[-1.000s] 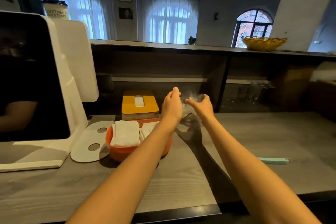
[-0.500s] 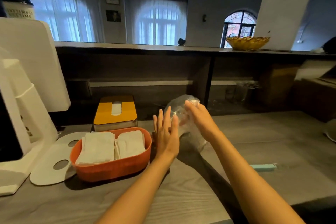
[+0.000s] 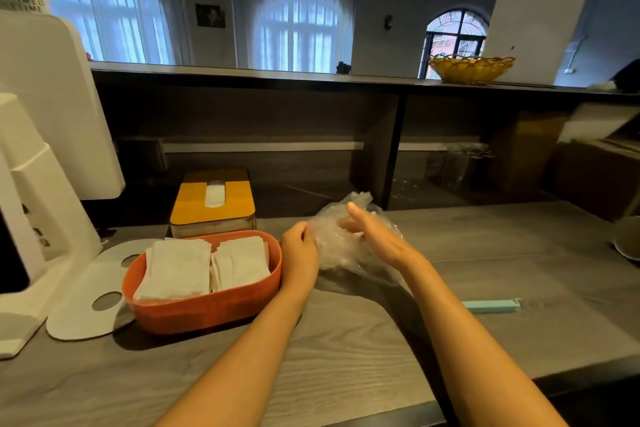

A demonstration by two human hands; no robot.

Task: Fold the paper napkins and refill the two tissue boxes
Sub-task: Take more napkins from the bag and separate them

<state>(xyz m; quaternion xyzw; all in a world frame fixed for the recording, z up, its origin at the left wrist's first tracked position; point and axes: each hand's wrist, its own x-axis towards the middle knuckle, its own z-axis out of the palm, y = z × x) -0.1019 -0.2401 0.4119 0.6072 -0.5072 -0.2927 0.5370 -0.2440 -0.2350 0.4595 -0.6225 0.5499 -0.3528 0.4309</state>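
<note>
**Spotter:** Head view has both your hands on the crumpled clear plastic bag [image 3: 349, 239], which sits on the grey wood-grain counter [image 3: 485, 253] just right of the orange oval tissue box [image 3: 207, 305]. Your left hand [image 3: 299, 253] has its fingers curled over the bag's left edge; its knuckles face you, so I cannot tell how firmly it grips. Your right hand [image 3: 375, 237] lies flat, fingers straight and together, pressed against the bag's right side, holding nothing.

**Operator:** Where are the napkins and the boxes?

**Spotter:** The orange box is open-topped, close beside your left wrist, and holds two stacks of folded white paper napkins [image 3: 176, 267] side by side, rising about to its rim. Just behind it stands your second tissue box, rectangular with a yellow lid [image 3: 214, 199], and a white tissue shows in the slot of that lid.

**Operator:** And further out?

**Spotter:** Left of the orange box a flat white oval lid with two holes [image 3: 86, 302] lies on the counter, partly under the box's edge. Beyond that stands a white point-of-sale terminal [image 3: 45, 184]. To your right, well apart from the bag, a slim pale-teal clip bar [image 3: 491, 306] lies near the counter's front edge. On the dark raised ledge at the back sits a yellow woven basket [image 3: 471, 69].
</note>
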